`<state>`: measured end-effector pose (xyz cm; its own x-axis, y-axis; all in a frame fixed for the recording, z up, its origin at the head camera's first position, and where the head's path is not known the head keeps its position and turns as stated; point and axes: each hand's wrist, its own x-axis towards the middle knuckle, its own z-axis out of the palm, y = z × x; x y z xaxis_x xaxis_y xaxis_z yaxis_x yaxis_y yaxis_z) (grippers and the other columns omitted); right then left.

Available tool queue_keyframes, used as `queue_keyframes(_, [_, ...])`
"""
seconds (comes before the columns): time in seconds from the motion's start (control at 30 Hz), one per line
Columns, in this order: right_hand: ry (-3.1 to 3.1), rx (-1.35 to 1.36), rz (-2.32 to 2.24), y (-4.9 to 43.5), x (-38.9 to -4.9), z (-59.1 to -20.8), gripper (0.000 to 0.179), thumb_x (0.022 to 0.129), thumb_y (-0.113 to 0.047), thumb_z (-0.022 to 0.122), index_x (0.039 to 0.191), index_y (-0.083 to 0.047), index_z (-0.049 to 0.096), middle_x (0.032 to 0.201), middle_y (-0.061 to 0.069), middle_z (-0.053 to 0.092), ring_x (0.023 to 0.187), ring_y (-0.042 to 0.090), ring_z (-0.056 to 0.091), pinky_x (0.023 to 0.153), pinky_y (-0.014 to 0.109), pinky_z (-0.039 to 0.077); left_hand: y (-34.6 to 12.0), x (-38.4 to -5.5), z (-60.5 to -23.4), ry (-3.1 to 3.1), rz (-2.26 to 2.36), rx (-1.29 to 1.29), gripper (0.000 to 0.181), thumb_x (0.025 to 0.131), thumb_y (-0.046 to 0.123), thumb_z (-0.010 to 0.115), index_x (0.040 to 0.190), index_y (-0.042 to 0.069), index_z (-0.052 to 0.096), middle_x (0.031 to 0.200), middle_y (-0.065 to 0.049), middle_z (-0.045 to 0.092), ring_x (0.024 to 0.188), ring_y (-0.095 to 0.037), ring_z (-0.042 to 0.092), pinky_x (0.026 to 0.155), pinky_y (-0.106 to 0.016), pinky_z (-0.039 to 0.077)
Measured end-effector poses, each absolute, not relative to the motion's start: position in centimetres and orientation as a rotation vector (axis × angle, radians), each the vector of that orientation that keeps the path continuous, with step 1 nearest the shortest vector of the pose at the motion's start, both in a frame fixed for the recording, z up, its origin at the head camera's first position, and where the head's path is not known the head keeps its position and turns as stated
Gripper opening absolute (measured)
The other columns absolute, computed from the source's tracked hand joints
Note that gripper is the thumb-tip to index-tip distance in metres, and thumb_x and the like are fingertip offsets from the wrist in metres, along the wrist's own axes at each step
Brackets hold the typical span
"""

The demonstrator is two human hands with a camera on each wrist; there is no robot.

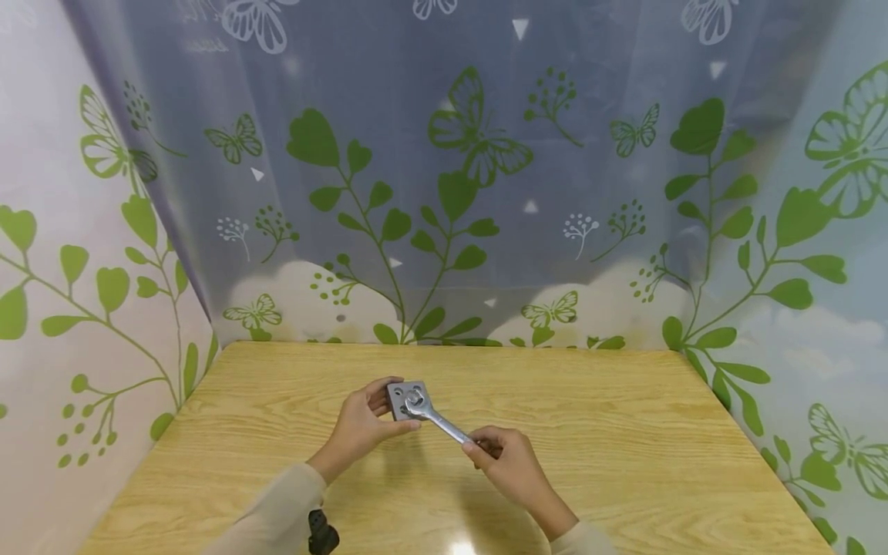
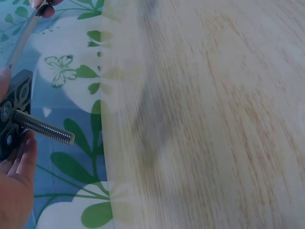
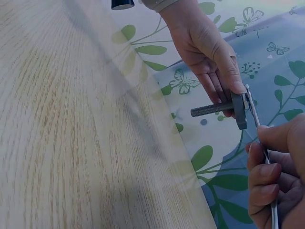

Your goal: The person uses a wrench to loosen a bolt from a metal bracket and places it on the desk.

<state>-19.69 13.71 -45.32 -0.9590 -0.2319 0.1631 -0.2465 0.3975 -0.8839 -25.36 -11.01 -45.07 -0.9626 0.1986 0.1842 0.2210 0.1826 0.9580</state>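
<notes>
2 hands at work: near right, my right hand [image 1: 505, 460] grips the wrench [image 1: 448, 428] by its handle; farther left, my left hand [image 1: 361, 422] holds the grey plate [image 1: 397, 404] by its edges, above the table [image 1: 624, 416]. I judge I'm turning the bolt head [image 1: 414, 397]; the next move calls for a steady plate and well-seated wrench. My left wrist view shows the threaded shank [image 2: 45, 128], hidden from the head view.

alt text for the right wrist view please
The left hand holds a plate with a threaded bolt through it; the right hand grips a wrench at the bolt's head. Behind are a tabletop and a leaf-patterned sheet.
</notes>
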Motion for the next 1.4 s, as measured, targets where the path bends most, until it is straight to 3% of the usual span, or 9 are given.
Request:
queue_keyframes(0.27, [-2.606, 0.425, 1.652, 13.4, -19.6, -45.4, 0.023, 0.091, -0.018, 0.066, 0.098, 0.004, 0.07, 0.071, 0.001, 0.064, 0.06, 0.012, 0.058, 0.048, 0.02, 0.047, -10.8, -25.3, -44.9, -2.396, -1.863, -0.45, 0.07, 0.068, 0.015, 0.088, 0.129, 0.002, 0.056, 0.12, -0.018, 0.064, 0.109, -0.028, 0.064, 0.09, -0.028, 0.056])
queue_keyframes(0.67, [-2.574, 0.333, 1.72, 12.6, -19.1, -45.0, 0.026, 0.089, -0.02, 0.069, 0.099, 0.004, 0.072, 0.069, 0.007, 0.065, 0.061, 0.016, 0.058, 0.049, 0.019, 0.044, -10.6, -25.0, -44.4, -2.391, -1.766, -0.435, 0.072, 0.065, 0.014, 0.089, 0.128, 0.002, 0.057, 0.117, -0.016, 0.066, 0.105, -0.028, 0.066, 0.089, -0.037, 0.056])
queue_keyframes(1.0, [-2.496, 0.243, 1.87, 11.6, -18.5, -45.4, 0.026, 0.09, -0.017, 0.067, 0.102, 0.006, 0.071, 0.065, 0.005, 0.062, 0.052, 0.005, 0.046, 0.043, 0.015, 0.037, -10.3, -24.7, -44.4, -2.363, -1.735, -0.453, 0.074, 0.065, 0.016, 0.09, 0.13, 0.003, 0.056, 0.118, -0.017, 0.066, 0.106, -0.029, 0.065, 0.091, -0.04, 0.055])
queue_keyframes(1.4, [-2.404, 0.156, 1.891, 11.0, -18.3, -45.3, 0.022, 0.088, -0.012, 0.069, 0.101, 0.006, 0.072, 0.06, 0.006, 0.061, 0.048, 0.004, 0.045, 0.041, 0.014, 0.036, -10.1, -24.7, -43.8, -2.367, -1.632, -0.603, 0.084, 0.063, 0.011, 0.089, 0.135, -0.004, 0.048, 0.122, -0.021, 0.063, 0.112, -0.031, 0.062, 0.094, -0.031, 0.053])
